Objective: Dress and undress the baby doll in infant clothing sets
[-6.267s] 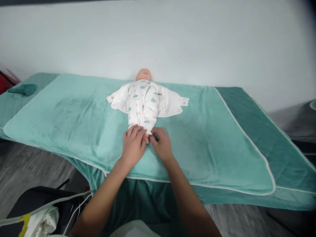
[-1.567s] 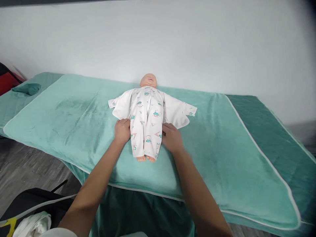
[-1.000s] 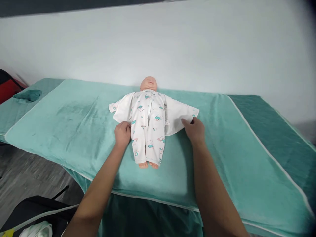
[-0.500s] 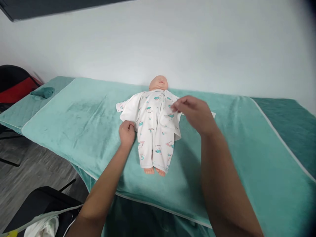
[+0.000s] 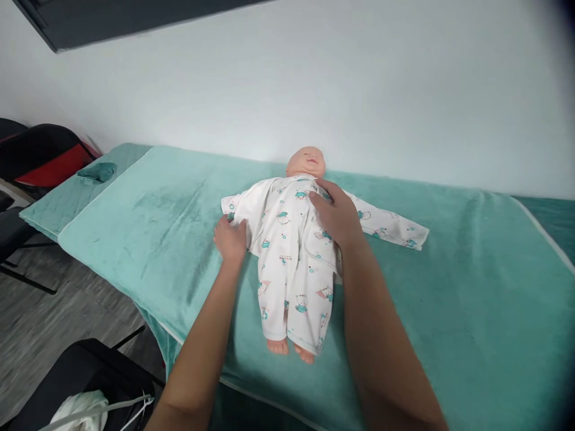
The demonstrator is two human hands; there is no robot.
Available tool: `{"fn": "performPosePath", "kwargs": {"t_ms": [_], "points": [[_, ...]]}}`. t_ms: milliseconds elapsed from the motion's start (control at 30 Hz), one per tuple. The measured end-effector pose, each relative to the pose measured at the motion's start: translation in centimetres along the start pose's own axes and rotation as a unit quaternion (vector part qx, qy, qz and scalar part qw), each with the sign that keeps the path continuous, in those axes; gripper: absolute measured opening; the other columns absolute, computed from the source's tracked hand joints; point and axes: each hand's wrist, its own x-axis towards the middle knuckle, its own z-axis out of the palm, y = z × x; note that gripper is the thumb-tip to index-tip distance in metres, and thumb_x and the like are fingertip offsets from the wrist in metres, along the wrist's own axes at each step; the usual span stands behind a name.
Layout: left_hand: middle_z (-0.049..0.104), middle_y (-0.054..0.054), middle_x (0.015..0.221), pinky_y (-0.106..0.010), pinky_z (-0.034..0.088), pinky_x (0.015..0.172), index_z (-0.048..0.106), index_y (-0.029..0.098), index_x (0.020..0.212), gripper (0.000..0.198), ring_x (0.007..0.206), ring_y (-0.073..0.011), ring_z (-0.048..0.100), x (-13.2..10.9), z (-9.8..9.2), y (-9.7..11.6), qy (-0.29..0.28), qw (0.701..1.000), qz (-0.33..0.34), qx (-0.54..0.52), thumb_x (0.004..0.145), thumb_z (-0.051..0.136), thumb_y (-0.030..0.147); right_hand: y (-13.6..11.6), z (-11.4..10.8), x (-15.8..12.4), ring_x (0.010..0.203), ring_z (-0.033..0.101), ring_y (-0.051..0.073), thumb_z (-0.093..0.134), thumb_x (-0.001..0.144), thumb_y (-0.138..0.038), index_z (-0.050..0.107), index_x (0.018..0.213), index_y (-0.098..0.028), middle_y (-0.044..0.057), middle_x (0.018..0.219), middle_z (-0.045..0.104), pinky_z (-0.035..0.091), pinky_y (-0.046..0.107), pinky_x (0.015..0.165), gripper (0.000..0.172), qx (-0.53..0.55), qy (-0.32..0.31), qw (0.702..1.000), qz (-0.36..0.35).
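A baby doll [image 5: 305,161] lies on its back on a teal towel [image 5: 171,203], head toward the wall, bare feet toward me. It wears a white printed sleepsuit [image 5: 291,263]. My right hand [image 5: 335,212] lies flat on the doll's chest, pressing the folded-over right flap of the garment, fingers stretched out. My left hand [image 5: 230,238] rests at the doll's left side on the white flap there, fingers curled on its edge. The garment's right sleeve [image 5: 390,227] lies spread out on the towel.
The towel covers a padded table against a pale wall. A small teal cloth [image 5: 96,172] lies at the table's far left end. Black and red chairs [image 5: 45,161] stand at left. A black seat with a white cloth [image 5: 76,410] is at lower left.
My right hand has carried the garment's right flap across and come down onto the doll's chest. The left hand stays at the left flap. The view has shifted closer.
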Motion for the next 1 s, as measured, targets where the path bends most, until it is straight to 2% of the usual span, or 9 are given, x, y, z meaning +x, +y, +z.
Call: {"fn": "performPosePath", "kwargs": {"t_ms": [100,167,300,433,533,667,800,933,1000], "points": [[0.076,-0.013,0.114,-0.045,0.049,0.102,0.068,0.018,0.115,0.033,0.114,-0.0324,0.068,1.0,0.2,0.4,-0.071,0.995,-0.011,-0.070,0.088,0.067,0.036,-0.1,-0.1,0.1,0.141,0.055,0.030,0.065,0.087,-0.040,0.069,0.130,-0.024,0.008,0.147,0.064,0.038,0.052,0.124,0.046,0.003,0.000,1.000,-0.004],[0.077,-0.009,0.103,-0.038,0.053,0.092,0.070,0.018,0.102,0.024,0.103,-0.0278,0.070,1.1,0.1,1.2,-0.109,0.976,-0.001,-0.191,0.089,0.064,0.036,-0.1,0.1,0.2,0.140,0.056,0.030,0.065,0.087,-0.040,0.069,0.129,-0.023,0.008,0.146,0.065,0.038,0.052,0.124,0.045,0.004,0.003,1.000,-0.006],[0.075,-0.005,0.099,-0.032,0.053,0.086,0.070,0.018,0.094,0.029,0.096,-0.0220,0.068,-0.6,-1.0,5.2,-0.105,0.925,0.133,-0.341,0.097,0.057,0.044,0.0,0.3,0.2,0.138,0.057,0.030,0.065,0.086,-0.041,0.070,0.127,-0.023,0.008,0.144,0.066,0.039,0.051,0.123,0.045,0.009,0.010,1.000,-0.007],[0.073,-0.005,0.095,-0.031,0.052,0.088,0.074,0.021,0.103,0.027,0.094,-0.0196,0.067,-3.9,-2.5,8.4,-0.159,0.875,0.418,-0.188,0.103,0.050,0.032,1.1,0.1,0.6,0.133,0.062,0.030,0.066,0.084,-0.041,0.071,0.123,-0.022,0.010,0.139,0.069,0.043,0.052,0.119,0.044,0.032,0.018,0.999,-0.027],[0.072,-0.006,0.093,-0.032,0.052,0.082,0.074,0.021,0.117,0.031,0.092,-0.0209,0.069,-6.0,-2.5,8.0,-0.169,0.833,0.526,-0.023,0.104,0.047,0.026,2.1,-0.1,1.2,0.127,0.066,0.028,0.065,0.083,-0.038,0.071,0.120,-0.020,0.011,0.132,0.072,0.047,0.048,0.115,0.042,0.085,0.025,0.995,-0.055],[0.075,-0.007,0.094,-0.033,0.052,0.079,0.073,0.022,0.121,0.036,0.090,-0.0204,0.071,-7.4,-2.2,5.8,-0.134,0.831,0.539,0.020,0.107,0.044,0.038,2.5,-0.1,1.3,0.123,0.068,0.024,0.063,0.085,-0.036,0.070,0.119,-0.021,0.009,0.128,0.074,0.049,0.044,0.113,0.037,0.108,0.018,0.990,-0.085],[0.074,-0.003,0.080,-0.031,0.051,0.074,0.076,0.024,0.093,0.038,0.078,-0.0171,0.069,-7.3,-2.8,5.3,-0.167,0.843,0.507,-0.062,0.106,0.046,0.044,2.3,0.1,1.1,0.119,0.068,0.025,0.061,0.087,-0.038,0.070,0.118,-0.022,0.008,0.125,0.074,0.050,0.046,0.111,0.037,0.083,0.044,0.993,-0.068],[0.070,-0.003,0.084,-0.029,0.051,0.080,0.075,0.022,0.100,0.025,0.081,-0.0159,0.066,-3.9,-2.5,8.3,-0.110,0.898,0.396,-0.158,0.103,0.052,0.031,2.1,0.1,1.3,0.117,0.067,0.025,0.062,0.082,-0.034,0.069,0.112,-0.023,0.008,0.125,0.071,0.052,0.046,0.107,0.033,0.050,0.086,0.994,-0.043],[0.071,-0.005,0.095,-0.029,0.051,0.086,0.075,0.019,0.106,0.022,0.088,-0.0165,0.066,-1.3,-1.2,10.8,-0.100,0.905,0.375,-0.171,0.099,0.055,0.023,2.0,0.1,1.7,0.109,0.066,0.025,0.065,0.079,-0.033,0.068,0.107,-0.023,0.010,0.122,0.069,0.055,0.045,0.100,0.030,0.020,0.103,0.994,-0.042]]}}
